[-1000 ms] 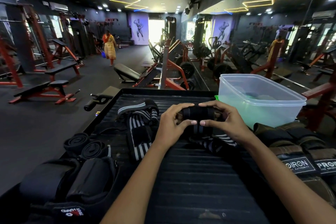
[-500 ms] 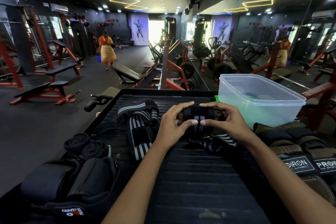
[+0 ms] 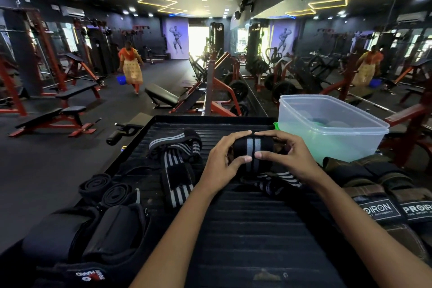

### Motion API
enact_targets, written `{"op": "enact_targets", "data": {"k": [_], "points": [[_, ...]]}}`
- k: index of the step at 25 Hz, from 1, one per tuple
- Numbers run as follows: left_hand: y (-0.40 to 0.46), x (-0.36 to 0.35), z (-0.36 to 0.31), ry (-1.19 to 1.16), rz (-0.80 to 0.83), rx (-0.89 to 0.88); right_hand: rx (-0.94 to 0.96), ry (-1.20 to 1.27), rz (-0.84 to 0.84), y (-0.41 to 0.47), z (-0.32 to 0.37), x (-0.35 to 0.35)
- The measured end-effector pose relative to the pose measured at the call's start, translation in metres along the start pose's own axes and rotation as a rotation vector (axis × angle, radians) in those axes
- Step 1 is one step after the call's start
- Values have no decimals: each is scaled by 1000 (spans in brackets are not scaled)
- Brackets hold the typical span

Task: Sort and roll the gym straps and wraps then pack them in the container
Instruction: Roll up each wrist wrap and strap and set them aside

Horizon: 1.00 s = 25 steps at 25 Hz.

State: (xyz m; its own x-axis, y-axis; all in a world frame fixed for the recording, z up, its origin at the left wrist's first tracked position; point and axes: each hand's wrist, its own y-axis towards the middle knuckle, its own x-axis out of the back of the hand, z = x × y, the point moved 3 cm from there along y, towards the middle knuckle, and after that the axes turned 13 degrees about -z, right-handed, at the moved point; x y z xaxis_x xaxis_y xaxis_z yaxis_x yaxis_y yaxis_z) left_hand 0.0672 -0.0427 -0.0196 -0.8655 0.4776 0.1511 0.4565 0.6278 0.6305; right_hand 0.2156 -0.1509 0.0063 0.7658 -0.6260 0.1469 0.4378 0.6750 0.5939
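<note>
A black wrap with grey stripes (image 3: pixel 252 150) is rolled into a thick bundle above the black ribbed tray (image 3: pixel 245 229). My left hand (image 3: pixel 222 163) grips its left end and my right hand (image 3: pixel 285 156) grips its right end, thumbs in front. Its loose striped tail (image 3: pixel 278 182) trails onto the tray below. A second striped wrap (image 3: pixel 175 163) lies unrolled to the left. Two rolled black straps (image 3: pixel 107 190) sit at the tray's left edge. The clear plastic container (image 3: pixel 332 128) stands at the back right.
Black padded cuffs (image 3: pixel 81 238) lie at the front left. Brown PROIRON straps (image 3: pixel 385 199) lie along the right. Beyond the tray are red gym benches and machines, a mirror wall on the right, and a person in orange (image 3: pixel 131 68) walking far left.
The roll has turned between my hands, and its grey stripes now face me. Both hands have stayed in place. The distant person has walked nearer.
</note>
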Motion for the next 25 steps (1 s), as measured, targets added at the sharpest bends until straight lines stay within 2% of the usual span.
{"op": "enact_targets", "data": {"k": [5, 11, 16, 25], "points": [[0, 3, -5, -19, -47, 20, 13, 27, 28, 0, 2, -5], [0, -2, -4, -11, 2, 4, -14, 31, -17, 1, 0, 1], [1, 2, -4, -13, -58, 0, -20, 48, 18, -1, -1, -6], [1, 3, -4, -43, -58, -4, -50, 36, -18, 0, -3, -5]]}}
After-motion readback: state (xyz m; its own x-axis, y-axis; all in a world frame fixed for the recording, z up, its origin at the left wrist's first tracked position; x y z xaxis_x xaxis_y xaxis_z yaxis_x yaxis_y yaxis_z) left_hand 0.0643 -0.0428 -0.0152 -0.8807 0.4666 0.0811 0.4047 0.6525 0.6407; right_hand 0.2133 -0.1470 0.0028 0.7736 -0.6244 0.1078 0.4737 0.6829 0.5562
